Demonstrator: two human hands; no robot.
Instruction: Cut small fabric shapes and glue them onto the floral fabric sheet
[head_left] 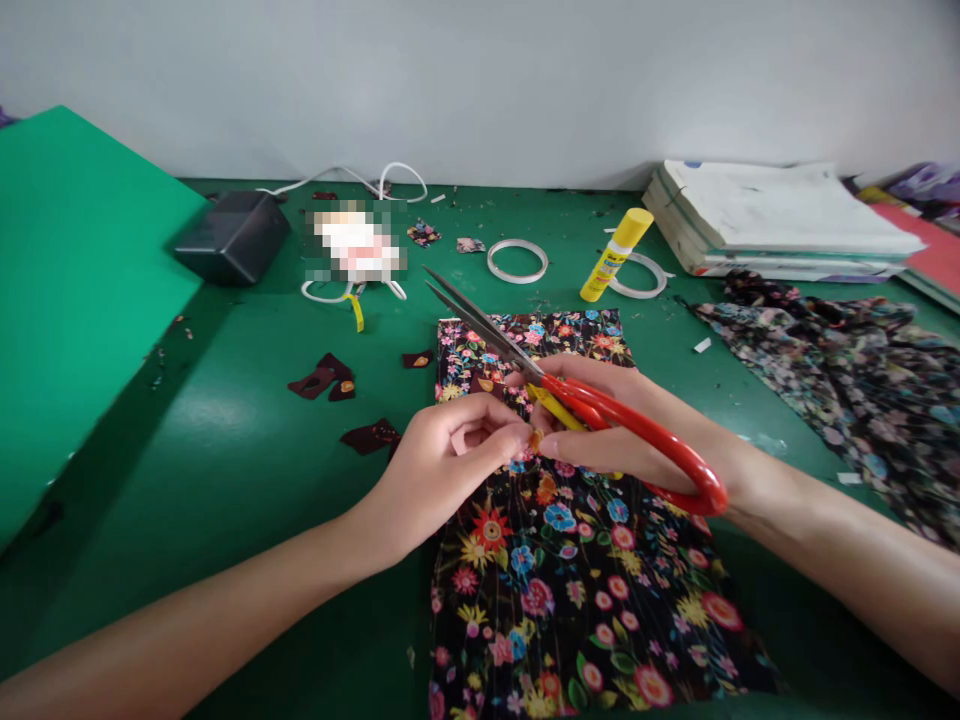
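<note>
My right hand [615, 410] is closed around red-handled scissors [637, 425], whose blades point up and left, away from me. Its thumb and fingertips also meet a small orange piece [535, 440], pinched from the other side by my left hand [442, 460]. What this piece is made of I cannot make out. Something yellow [556, 408] shows under the scissors, partly hidden by the right hand. Both hands are above a black floral cloth [525, 590] spread on the green table [315, 540]. A dark scrap with an orange mark [486, 384] lies near the fingers.
Dark scraps [322, 378] lie left of the cloth. Behind stand a yellow glue stick [615, 255], tape rolls [517, 262] and a black box [232, 238] with a white cord. At right are stacked books [780, 225] and crumpled floral fabric [840, 370]; a green board [82, 270] rises at left.
</note>
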